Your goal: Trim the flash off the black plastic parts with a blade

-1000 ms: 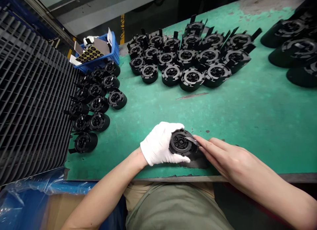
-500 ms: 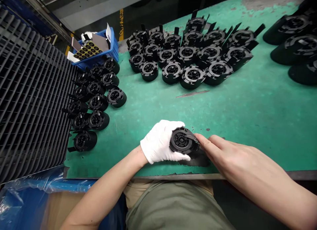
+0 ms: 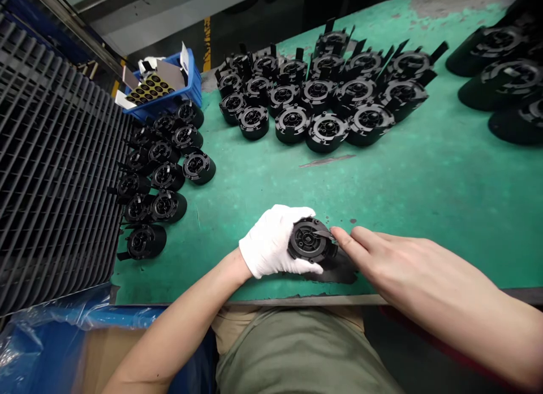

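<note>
My left hand (image 3: 275, 241), in a white glove, is wrapped around a round black plastic housing (image 3: 309, 241). Its ringed inner face with a small square centre points up towards me. Bare and closed, my right hand (image 3: 377, 252) pinches a thin, pointed metal tool (image 3: 324, 234) at the housing's right side. The tool's tip lies over the rim; its exact kind is unclear, and the fingers hide its rear part. Below the housing, a dark worn patch (image 3: 339, 269) shows on the green tabletop (image 3: 254, 179).
Several similar black housings (image 3: 328, 131) stand in rows at the back, with another group (image 3: 168, 206) at left. Larger black parts (image 3: 500, 83) are at far right. A blue bin (image 3: 194, 80) holds label sheets (image 3: 150, 89). A black grid rack (image 3: 55, 156) borders the left side.
The camera view has shifted slightly. Both hands keep their hold, and the metal tool's tip has moved only a little at the housing's rim.
</note>
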Action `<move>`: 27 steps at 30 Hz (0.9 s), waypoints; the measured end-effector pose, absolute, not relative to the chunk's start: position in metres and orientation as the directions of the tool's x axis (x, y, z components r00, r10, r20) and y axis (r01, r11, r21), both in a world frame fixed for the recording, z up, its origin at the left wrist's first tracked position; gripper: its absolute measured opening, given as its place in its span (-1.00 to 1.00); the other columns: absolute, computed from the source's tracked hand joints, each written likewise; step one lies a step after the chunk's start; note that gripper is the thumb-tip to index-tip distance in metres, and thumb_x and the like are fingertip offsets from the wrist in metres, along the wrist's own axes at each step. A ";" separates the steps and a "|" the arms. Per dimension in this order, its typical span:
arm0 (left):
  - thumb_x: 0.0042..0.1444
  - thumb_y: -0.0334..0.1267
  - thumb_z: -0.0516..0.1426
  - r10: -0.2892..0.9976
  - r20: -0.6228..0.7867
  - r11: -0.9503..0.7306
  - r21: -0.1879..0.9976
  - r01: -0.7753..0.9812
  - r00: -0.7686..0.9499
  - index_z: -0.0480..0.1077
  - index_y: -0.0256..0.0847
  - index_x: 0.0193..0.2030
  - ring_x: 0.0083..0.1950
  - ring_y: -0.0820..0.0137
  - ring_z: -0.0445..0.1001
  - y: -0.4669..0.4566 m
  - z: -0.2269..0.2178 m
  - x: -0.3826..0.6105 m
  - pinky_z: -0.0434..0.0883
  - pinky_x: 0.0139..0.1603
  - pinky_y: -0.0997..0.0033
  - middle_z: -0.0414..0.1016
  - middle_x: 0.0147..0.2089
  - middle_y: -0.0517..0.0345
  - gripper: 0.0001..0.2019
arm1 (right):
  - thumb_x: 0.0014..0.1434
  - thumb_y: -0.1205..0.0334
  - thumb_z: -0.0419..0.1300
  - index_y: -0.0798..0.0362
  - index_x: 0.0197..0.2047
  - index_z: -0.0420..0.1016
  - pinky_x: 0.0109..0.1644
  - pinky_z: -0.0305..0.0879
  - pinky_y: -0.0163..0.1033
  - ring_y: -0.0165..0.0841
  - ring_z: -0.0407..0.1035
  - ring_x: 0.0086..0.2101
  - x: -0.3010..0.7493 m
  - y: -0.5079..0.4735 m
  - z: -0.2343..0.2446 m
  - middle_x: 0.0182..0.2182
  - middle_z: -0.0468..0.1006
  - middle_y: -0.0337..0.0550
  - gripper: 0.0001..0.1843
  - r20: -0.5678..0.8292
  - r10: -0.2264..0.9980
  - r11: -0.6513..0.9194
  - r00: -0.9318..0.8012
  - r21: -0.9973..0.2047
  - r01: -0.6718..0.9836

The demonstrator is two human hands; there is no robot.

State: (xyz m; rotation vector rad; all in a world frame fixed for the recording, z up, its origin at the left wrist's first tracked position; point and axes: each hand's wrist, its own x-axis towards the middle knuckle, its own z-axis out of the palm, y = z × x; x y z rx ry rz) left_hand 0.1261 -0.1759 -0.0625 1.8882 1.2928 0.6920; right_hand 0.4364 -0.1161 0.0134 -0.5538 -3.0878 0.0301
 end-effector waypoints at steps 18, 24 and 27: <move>0.04 0.65 0.66 0.939 0.022 -0.230 0.784 0.576 0.344 0.61 -0.03 0.40 0.29 -0.25 0.88 -0.178 -0.069 0.127 0.81 0.46 -0.28 0.83 0.28 -0.16 0.04 | 0.24 0.71 0.24 0.11 0.32 0.77 -0.38 0.22 -0.09 -0.30 0.52 -0.49 0.427 -0.088 0.018 -0.30 0.66 -0.24 -0.33 0.040 0.232 0.973 -0.972 -0.015 0.232; 0.03 0.62 0.68 0.931 0.026 -0.240 0.793 0.559 0.363 0.60 -0.03 0.43 0.33 -0.27 0.88 -0.177 -0.067 0.126 0.80 0.49 -0.28 0.84 0.32 -0.19 0.06 | 0.35 0.71 0.19 0.19 0.61 0.59 -0.27 0.44 -0.16 -0.26 0.67 -0.32 0.447 -0.098 0.004 -0.14 0.75 -0.13 -0.18 0.060 0.270 0.963 -0.961 -0.034 0.269; 0.03 0.64 0.68 0.937 0.029 -0.231 0.798 0.556 0.349 0.62 -0.03 0.41 0.33 -0.27 0.89 -0.178 -0.067 0.127 0.81 0.48 -0.29 0.84 0.31 -0.19 0.05 | 0.43 0.66 0.14 0.22 0.65 0.52 -0.26 0.43 -0.14 -0.24 0.66 -0.29 0.453 -0.105 -0.007 -0.13 0.73 -0.10 -0.22 0.120 0.319 0.947 -0.940 -0.064 0.313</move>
